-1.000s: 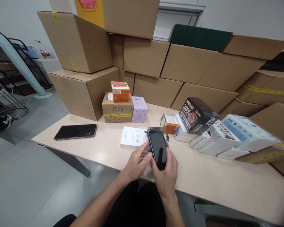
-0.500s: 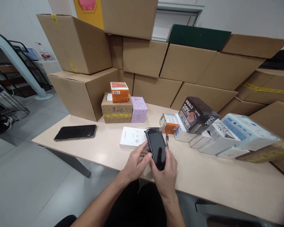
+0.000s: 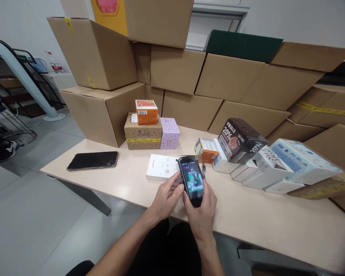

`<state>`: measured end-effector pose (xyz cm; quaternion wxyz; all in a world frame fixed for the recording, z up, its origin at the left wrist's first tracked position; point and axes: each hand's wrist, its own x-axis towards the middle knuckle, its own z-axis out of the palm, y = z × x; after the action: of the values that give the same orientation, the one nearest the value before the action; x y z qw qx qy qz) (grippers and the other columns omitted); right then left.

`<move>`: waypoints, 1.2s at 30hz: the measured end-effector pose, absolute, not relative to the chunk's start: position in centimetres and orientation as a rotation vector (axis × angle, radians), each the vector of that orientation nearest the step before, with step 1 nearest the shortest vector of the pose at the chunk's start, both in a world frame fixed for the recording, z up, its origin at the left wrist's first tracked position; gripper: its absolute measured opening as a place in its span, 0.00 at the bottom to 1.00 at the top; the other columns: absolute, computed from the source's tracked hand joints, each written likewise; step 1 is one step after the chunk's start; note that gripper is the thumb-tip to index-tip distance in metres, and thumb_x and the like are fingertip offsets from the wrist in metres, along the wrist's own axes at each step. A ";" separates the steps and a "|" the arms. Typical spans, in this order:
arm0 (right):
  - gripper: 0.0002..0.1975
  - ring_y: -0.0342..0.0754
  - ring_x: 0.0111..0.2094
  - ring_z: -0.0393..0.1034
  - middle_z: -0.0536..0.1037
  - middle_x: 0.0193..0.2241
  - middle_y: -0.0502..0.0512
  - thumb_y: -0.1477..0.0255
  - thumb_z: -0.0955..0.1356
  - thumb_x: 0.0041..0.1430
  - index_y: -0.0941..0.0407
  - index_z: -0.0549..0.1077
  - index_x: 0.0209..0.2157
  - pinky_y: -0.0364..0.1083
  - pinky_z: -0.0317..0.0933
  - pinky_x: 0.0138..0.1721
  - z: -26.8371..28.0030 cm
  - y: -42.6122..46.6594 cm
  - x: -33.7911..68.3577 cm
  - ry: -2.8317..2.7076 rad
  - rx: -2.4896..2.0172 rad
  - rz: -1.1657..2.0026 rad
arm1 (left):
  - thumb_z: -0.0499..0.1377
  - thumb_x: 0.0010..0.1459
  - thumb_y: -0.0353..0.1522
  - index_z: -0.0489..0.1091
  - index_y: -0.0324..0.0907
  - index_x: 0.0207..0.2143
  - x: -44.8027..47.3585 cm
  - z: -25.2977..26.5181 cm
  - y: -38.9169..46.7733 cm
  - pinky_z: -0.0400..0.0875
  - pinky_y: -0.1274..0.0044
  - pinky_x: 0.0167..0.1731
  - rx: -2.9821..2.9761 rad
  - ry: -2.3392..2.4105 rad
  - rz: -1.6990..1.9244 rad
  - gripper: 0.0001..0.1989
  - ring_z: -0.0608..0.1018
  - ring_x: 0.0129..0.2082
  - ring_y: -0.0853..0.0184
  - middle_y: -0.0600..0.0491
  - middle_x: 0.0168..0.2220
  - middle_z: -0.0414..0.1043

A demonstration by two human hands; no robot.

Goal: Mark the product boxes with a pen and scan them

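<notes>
A black handheld phone-like device, its screen lit with a clock and a picture, is tilted up over the front part of the table. My right hand is closed around its lower right side, with the thumb along the bottom edge. My left hand grips the left edge between thumb and bent fingers. Just behind that hand lies a flat white box with small dots, partly covered by the device and the fingers. A pen-like object shows beside the device's right edge, mostly hidden.
On the table, a second phone lies dark at the left. An orange box tops a dotted brown box beside a purple box. Right stand another orange box, a dark brown box and white cartons. Large cardboard boxes wall the back.
The device's screen has gone from black to lit, now showing a clock. Both hands keep nearly the same hold, and the view has shifted very slightly.
</notes>
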<state>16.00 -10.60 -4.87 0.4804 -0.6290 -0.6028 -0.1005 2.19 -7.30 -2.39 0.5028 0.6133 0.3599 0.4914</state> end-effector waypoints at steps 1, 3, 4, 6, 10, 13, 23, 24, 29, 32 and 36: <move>0.36 0.62 0.54 0.66 0.70 0.55 0.71 0.58 0.69 0.61 0.58 0.58 0.65 0.62 0.64 0.52 -4.9 -10.6 16.0 -1.470 -1.533 -0.251 | 0.55 0.66 0.44 0.61 0.41 0.66 2.2 -2.4 -7.3 0.75 0.67 0.50 1.478 0.868 1.188 0.29 0.79 0.50 0.59 0.41 0.61 0.69; 0.36 0.61 0.55 0.66 0.71 0.54 0.71 0.58 0.69 0.61 0.59 0.59 0.65 0.61 0.64 0.53 -4.9 -10.5 15.9 -1.458 -1.528 -0.266 | 0.55 0.66 0.44 0.61 0.40 0.65 2.2 -2.6 -7.4 0.76 0.68 0.49 1.461 0.873 1.194 0.30 0.79 0.50 0.59 0.40 0.61 0.69; 0.36 0.61 0.55 0.66 0.71 0.54 0.71 0.59 0.70 0.61 0.59 0.59 0.65 0.61 0.64 0.53 -4.8 -10.5 15.9 -1.452 -1.528 -0.264 | 0.56 0.66 0.44 0.61 0.39 0.65 2.2 -2.7 -7.4 0.76 0.68 0.48 1.449 0.885 1.200 0.30 0.79 0.48 0.59 0.39 0.60 0.70; 0.36 0.61 0.55 0.67 0.71 0.55 0.70 0.58 0.70 0.60 0.59 0.60 0.64 0.60 0.64 0.53 -4.7 -10.8 16.1 -1.438 -1.536 -0.244 | 0.56 0.65 0.43 0.62 0.38 0.64 2.2 -2.9 -7.5 0.77 0.68 0.46 1.439 0.920 1.216 0.30 0.80 0.45 0.61 0.38 0.59 0.71; 0.38 0.63 0.56 0.67 0.72 0.56 0.71 0.54 0.69 0.59 0.59 0.61 0.65 0.61 0.62 0.54 -3.9 -12.1 18.3 -1.352 -1.649 -0.221 | 0.55 0.66 0.39 0.63 0.38 0.62 1.9 -3.3 -7.8 0.76 0.68 0.45 1.509 0.968 1.292 0.25 0.80 0.42 0.63 0.40 0.54 0.74; 0.40 0.66 0.54 0.68 0.73 0.54 0.73 0.50 0.67 0.58 0.62 0.64 0.63 0.62 0.62 0.54 -3.4 -13.5 21.7 -1.299 -1.757 -0.315 | 0.55 0.66 0.35 0.66 0.38 0.60 1.8 -3.3 -8.0 0.76 0.70 0.44 1.636 0.994 1.403 0.21 0.79 0.40 0.64 0.42 0.49 0.77; 0.47 0.68 0.42 0.72 0.76 0.41 0.75 0.41 0.57 0.56 0.68 0.69 0.58 0.63 0.63 0.47 -5.2 -15.5 31.0 -1.291 -2.138 -0.520 | 0.56 0.61 0.24 0.71 0.42 0.50 1.2 -2.7 -7.5 0.71 0.68 0.47 2.197 1.232 1.817 0.15 0.75 0.45 0.61 0.47 0.43 0.76; 0.47 0.68 0.41 0.72 0.76 0.41 0.75 0.41 0.57 0.56 0.68 0.69 0.57 0.62 0.64 0.46 -5.5 -15.5 31.4 -1.288 -2.155 -0.516 | 0.56 0.61 0.24 0.70 0.41 0.51 0.6 -2.5 -7.2 0.70 0.66 0.48 2.254 1.317 1.821 0.16 0.74 0.46 0.60 0.46 0.44 0.75; 0.44 0.68 0.41 0.71 0.76 0.39 0.74 0.42 0.58 0.57 0.66 0.71 0.56 0.63 0.63 0.45 -6.4 -15.8 32.3 -1.327 -2.209 -0.456 | 0.53 0.66 0.42 0.65 0.32 0.60 -3.5 -1.4 -5.3 0.67 0.57 0.47 2.115 2.120 1.319 0.27 0.69 0.50 0.47 0.35 0.51 0.70; 0.40 0.72 0.48 0.67 0.74 0.45 0.78 0.43 0.58 0.59 0.64 0.73 0.53 0.67 0.60 0.48 -5.9 -15.6 31.5 -1.327 -2.173 -0.556 | 0.46 0.68 0.48 0.68 0.35 0.59 -5.2 -0.9 -4.4 0.65 0.56 0.47 1.997 2.251 0.907 0.30 0.68 0.49 0.46 0.37 0.50 0.70; 0.36 0.67 0.47 0.68 0.75 0.43 0.74 0.47 0.54 0.65 0.64 0.76 0.47 0.65 0.59 0.51 -3.6 -13.3 27.7 -1.525 -2.012 -0.391 | 0.43 0.68 0.49 0.75 0.39 0.49 -5.6 -1.2 -4.0 0.64 0.56 0.47 2.007 2.157 0.700 0.29 0.68 0.48 0.47 0.39 0.46 0.70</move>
<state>27.66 -13.27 -3.55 0.2894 -0.7540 -0.5713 -0.1464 -5.59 -3.98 -1.15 0.0567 0.6619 0.7110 0.2307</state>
